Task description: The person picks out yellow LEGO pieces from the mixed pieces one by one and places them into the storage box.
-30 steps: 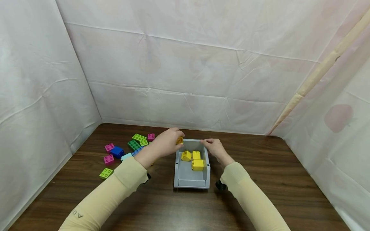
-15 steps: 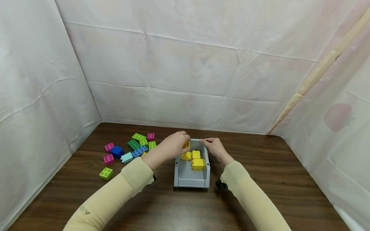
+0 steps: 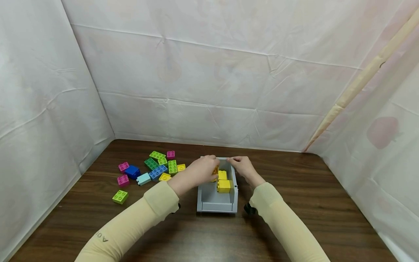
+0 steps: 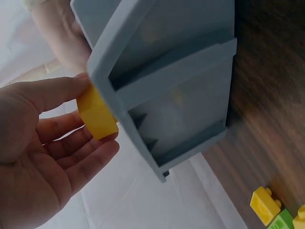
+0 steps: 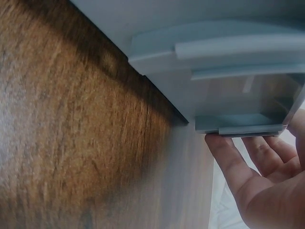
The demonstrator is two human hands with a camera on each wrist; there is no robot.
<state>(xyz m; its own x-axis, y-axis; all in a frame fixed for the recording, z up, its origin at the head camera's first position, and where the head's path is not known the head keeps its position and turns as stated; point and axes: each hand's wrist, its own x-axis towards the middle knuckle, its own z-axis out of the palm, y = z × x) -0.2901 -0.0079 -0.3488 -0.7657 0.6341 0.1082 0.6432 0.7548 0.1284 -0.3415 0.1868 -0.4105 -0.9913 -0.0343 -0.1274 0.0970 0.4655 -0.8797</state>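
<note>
A grey plastic bin (image 3: pixel 217 207) stands mid-table with yellow toy bricks (image 3: pixel 224 186) lying inside. My left hand (image 3: pixel 204 170) reaches over its left wall and pinches another yellow brick (image 4: pixel 96 112) between thumb and fingers. In the left wrist view that brick shows at the bin's edge, partly hidden by the wall. At the back right corner, my right hand (image 3: pixel 243 169) grips the bin's rim. Its fingertips (image 5: pixel 217 139) press on the back edge in the right wrist view.
Left of the bin lie scattered toy bricks: lime green (image 3: pixel 120 197), pink (image 3: pixel 123 180), dark blue (image 3: pixel 132 172), light blue (image 3: pixel 143 178), dark green (image 3: pixel 151 163) and yellow (image 3: pixel 165 177). Pale curtains (image 3: pixel 209 91) enclose the dark wood table (image 3: pixel 294 203).
My left hand has moved right and slightly nearer, from the bin's left rim to over its inside, carrying the yellow brick. My right hand has stayed on the rim.
</note>
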